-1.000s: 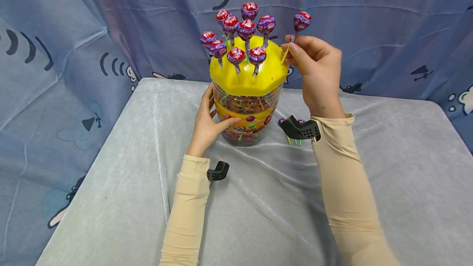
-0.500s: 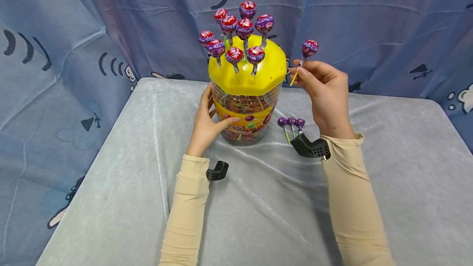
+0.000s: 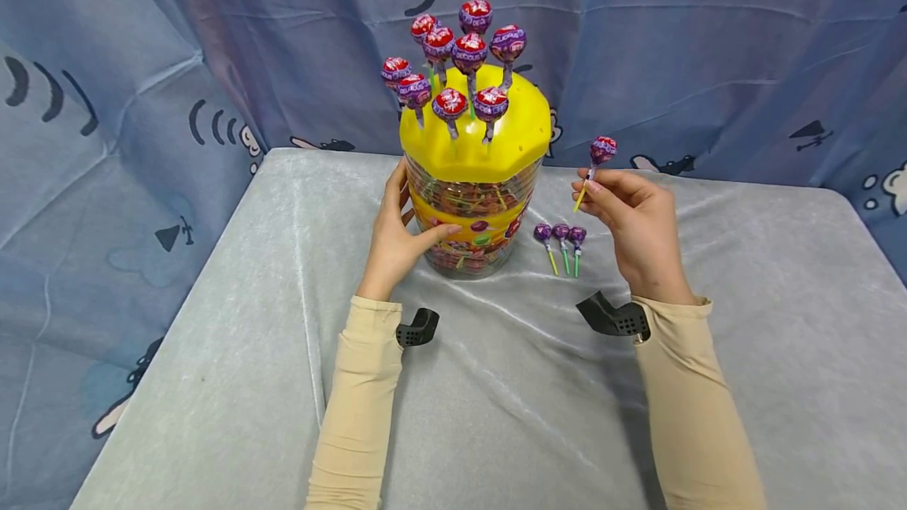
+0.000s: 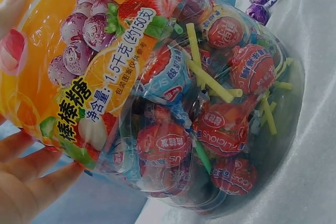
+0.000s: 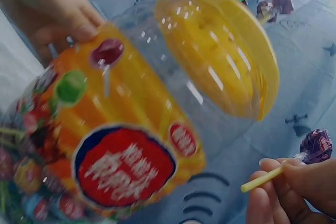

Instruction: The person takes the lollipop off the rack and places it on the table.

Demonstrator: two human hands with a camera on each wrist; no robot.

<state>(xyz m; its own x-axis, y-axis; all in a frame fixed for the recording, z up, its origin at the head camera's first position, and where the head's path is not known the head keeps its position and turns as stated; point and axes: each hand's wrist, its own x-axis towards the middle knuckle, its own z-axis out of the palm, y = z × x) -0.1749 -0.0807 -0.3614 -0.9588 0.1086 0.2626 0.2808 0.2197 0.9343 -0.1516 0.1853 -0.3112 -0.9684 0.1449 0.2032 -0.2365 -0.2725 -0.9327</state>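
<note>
A clear plastic jar (image 3: pixel 468 199) with a yellow lid (image 3: pixel 520 136) stands on the table, filled with wrapped lollipops (image 4: pixel 218 129). My left hand (image 3: pixel 397 238) grips its left side, thumb across the orange label (image 4: pixel 79 61). Several purple-and-red lollipops (image 3: pixel 469 53) stick up from the lid, mostly over its left and middle. To the right of the jar, my right hand (image 3: pixel 641 227) pinches a lollipop (image 3: pixel 603 151) by its yellow stick, head up. In the right wrist view this lollipop (image 5: pixel 316 145) is at the lower right, apart from the jar.
Three purple lollipops (image 3: pixel 560 233) lie side by side on the grey cloth-covered table (image 3: pixel 496 415), between the jar and my right forearm. A blue patterned curtain (image 3: pixel 708 61) hangs behind the table and down its left side. Black camera mounts (image 3: pixel 418 328) are on both wrists.
My right hand has moved down and slightly right, away from the lid, with the lollipop still pinched. The three lollipops on the table have come into full view. My left hand stays on the jar.
</note>
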